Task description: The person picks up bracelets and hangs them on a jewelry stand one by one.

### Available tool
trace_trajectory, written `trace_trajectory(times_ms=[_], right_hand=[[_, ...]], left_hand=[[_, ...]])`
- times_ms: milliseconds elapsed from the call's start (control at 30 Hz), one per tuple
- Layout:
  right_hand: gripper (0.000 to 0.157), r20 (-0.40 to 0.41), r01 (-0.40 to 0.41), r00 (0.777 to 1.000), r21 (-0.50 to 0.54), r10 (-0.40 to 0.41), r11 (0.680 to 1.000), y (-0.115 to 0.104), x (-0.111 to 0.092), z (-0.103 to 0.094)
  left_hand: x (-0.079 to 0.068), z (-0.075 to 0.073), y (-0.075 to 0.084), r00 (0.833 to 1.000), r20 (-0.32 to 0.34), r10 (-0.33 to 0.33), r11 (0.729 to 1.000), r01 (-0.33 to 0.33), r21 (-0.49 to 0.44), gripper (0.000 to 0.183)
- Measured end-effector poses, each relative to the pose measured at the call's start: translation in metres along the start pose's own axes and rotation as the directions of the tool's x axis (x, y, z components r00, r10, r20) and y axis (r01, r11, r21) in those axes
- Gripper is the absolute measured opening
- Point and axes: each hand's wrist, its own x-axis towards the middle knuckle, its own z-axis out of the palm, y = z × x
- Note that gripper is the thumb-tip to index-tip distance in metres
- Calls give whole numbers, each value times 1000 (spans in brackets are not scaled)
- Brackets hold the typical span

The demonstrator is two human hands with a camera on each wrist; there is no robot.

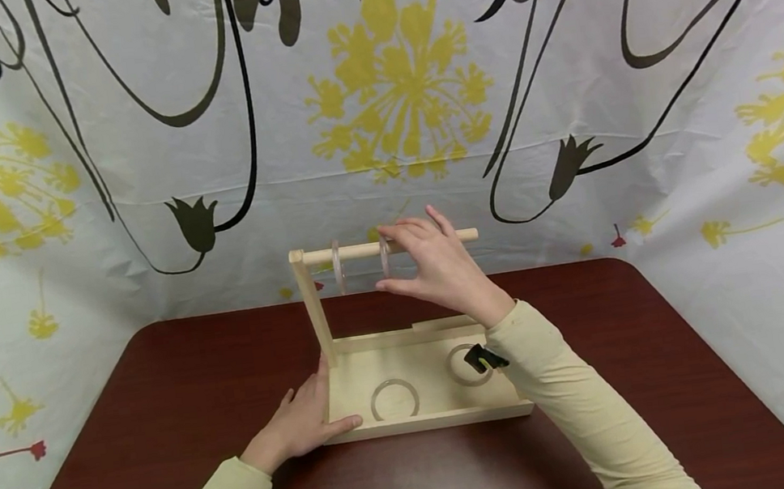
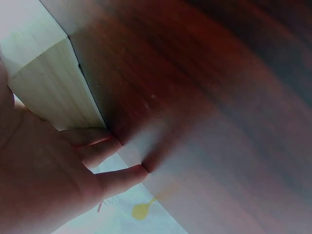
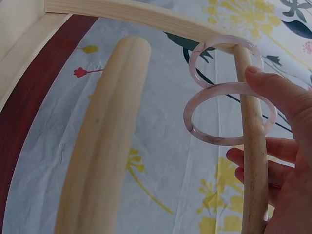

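Observation:
A wooden stand (image 1: 312, 307) has a tray base, a left post and a horizontal rod (image 1: 359, 251). My right hand (image 1: 438, 263) is at the rod, pinching a pale translucent bangle (image 1: 385, 257) that encircles it. In the right wrist view, my thumb touches this bangle (image 3: 214, 141) beside the rod. Another bangle (image 1: 338, 267) hangs on the rod nearer the post. My left hand (image 1: 299, 421) rests against the tray's front left corner, thumb on the front rim and fingers extended along the side. Two more bangles, one at the front (image 1: 372, 402) and one at the right (image 1: 449, 364), lie in the tray.
The stand is on a dark red-brown table (image 1: 189, 383). A patterned cloth (image 1: 386, 196) hangs behind it and at both sides. A second, thicker-looking wooden rod (image 3: 105, 131) crosses the near part of the right wrist view. A black clip (image 1: 485, 358) is by the right sleeve.

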Motion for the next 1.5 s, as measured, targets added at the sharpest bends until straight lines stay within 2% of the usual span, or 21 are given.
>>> trace_trajectory(times_ms=[333, 567, 867, 1067, 1200, 1367, 1500], right_hand=[[80, 10, 12, 1000, 41, -13, 999, 0, -2, -3], [78, -43, 54, 998, 101, -50, 993, 2, -9, -6], [77, -100, 84, 992, 105, -74, 991, 8, -21, -17], [76, -125, 77, 990, 107, -63, 991, 16, -32, -24], [74, -127, 50, 991, 114, -35, 992, 25, -43, -26], [73, -123, 3, 992, 128, 13, 992, 35, -55, -27], [76, -128, -34, 990, 143, 53, 989, 40, -64, -28]], left_hand=[[1, 2, -1, 1000, -9, 6, 1000, -6, 2, 113], [1, 2, -2, 1000, -9, 3, 1000, -3, 1, 115], [-1, 1, 1, 1000, -28, 4, 1000, -4, 4, 115], [-4, 0, 4, 995, -88, 41, 997, -35, 68, 110], [-7, 0, 9, 982, -161, 98, 988, -77, 131, 106], [-8, 1, 17, 942, -257, 217, 969, -175, 177, 101], [-6, 3, 21, 919, -282, 276, 956, -231, 183, 96]])
